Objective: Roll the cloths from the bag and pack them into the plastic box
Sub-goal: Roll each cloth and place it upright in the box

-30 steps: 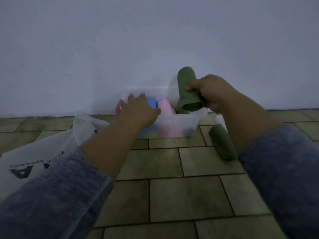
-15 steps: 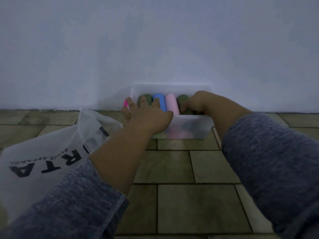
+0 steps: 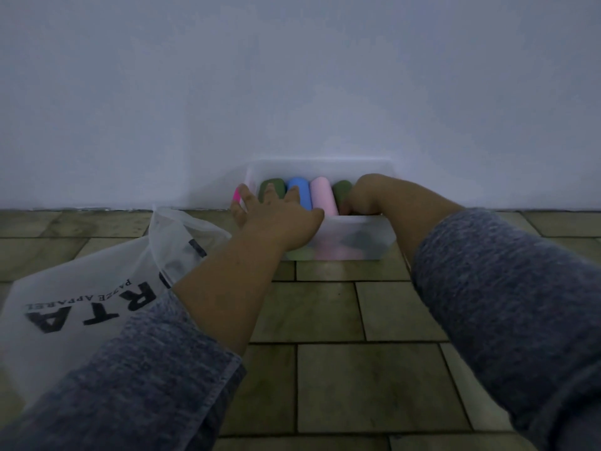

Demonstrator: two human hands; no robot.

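The plastic box (image 3: 374,236) stands on the floor (image 3: 341,385), its back against the wall (image 3: 292,76). Inside it the rolled cloths (image 3: 322,196) lie side by side in a row. The left grip (image 3: 276,219) rests flat on the row's left half. The right grip (image 3: 367,196) sits in the box's right end, with the rightmost roll (image 3: 341,190) just left of it. The bag (image 3: 81,288) lies on the floor, left of the left grip and nearer the person.

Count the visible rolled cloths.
5: hot pink roll at the plastic box's left wall; inside, green roll, blue roll, pale pink roll, second green roll. Left hand and right hand may hide more.
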